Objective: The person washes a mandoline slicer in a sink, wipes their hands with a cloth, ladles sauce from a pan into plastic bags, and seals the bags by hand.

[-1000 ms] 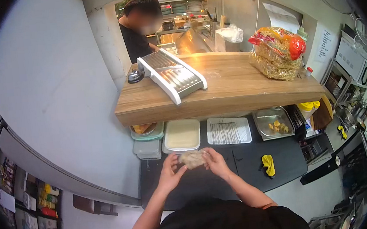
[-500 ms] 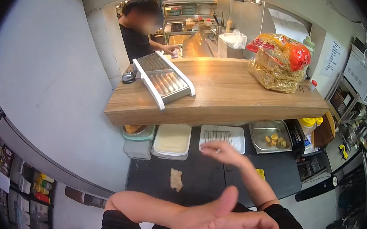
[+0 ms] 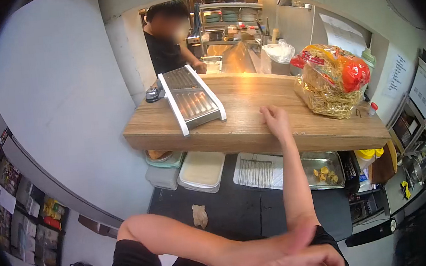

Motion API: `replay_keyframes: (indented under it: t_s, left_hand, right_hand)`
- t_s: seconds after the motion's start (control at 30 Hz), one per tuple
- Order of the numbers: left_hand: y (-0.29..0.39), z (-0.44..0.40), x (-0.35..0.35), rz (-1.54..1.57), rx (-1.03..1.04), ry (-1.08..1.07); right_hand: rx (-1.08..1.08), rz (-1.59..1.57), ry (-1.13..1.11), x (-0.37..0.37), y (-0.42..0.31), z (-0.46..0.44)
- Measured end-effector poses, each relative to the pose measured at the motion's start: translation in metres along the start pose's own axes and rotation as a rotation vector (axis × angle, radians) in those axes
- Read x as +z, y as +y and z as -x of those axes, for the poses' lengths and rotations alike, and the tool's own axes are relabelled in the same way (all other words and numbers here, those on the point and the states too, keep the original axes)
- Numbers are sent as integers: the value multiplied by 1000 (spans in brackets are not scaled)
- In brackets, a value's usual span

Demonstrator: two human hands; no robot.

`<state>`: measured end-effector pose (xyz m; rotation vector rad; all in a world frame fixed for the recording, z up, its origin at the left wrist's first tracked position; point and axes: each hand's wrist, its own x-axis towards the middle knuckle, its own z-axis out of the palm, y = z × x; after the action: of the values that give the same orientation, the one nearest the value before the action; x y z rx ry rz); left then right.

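Observation:
My right hand (image 3: 276, 121) reaches over the wooden shelf (image 3: 243, 102), fingers slightly bent and apart, with nothing visible in them. To its left stands a mandoline slicer (image 3: 198, 104) with white side rails and a ridged metal face. On its right sits a clear bag of dry noodles (image 3: 323, 90) with red printing. Close to the camera, my left hand (image 3: 280, 259) crosses in front of my body, thumb raised and fingers loosely bent, holding nothing I can see. Below the shelf, a crumpled beige piece (image 3: 199, 216), possibly cloth, lies on the dark counter (image 3: 240, 211).
Beneath the shelf are lidded tubs (image 3: 201, 169), a white tray with a wire rack (image 3: 257, 172) and a metal tray (image 3: 345, 172) holding yellowish pieces. A co-worker (image 3: 165, 51) stands beyond the pass-through. A wall (image 3: 63, 95) bounds the left side.
My right hand has moved forward and up from above the counter to over the shelf. The left hand has shifted right, staying near the camera.

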<state>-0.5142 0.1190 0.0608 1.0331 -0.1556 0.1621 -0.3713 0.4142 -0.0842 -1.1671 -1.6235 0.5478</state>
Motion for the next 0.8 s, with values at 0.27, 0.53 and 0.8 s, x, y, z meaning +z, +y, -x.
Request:
replay_keyframes:
  t_s: [0.27,0.53,0.8]
  left_hand:
    - [-27,-20,-20,-170,84,-210]
    - [-26,8,-19,55,-214,-260]
    - [-66,-15,-20,681,-89,-339]
  right_hand:
    - [22,11,9,-3,10,-6]
    - [16,80,6,-1,3,-6]
    - [4,76,7,2,14,-10]
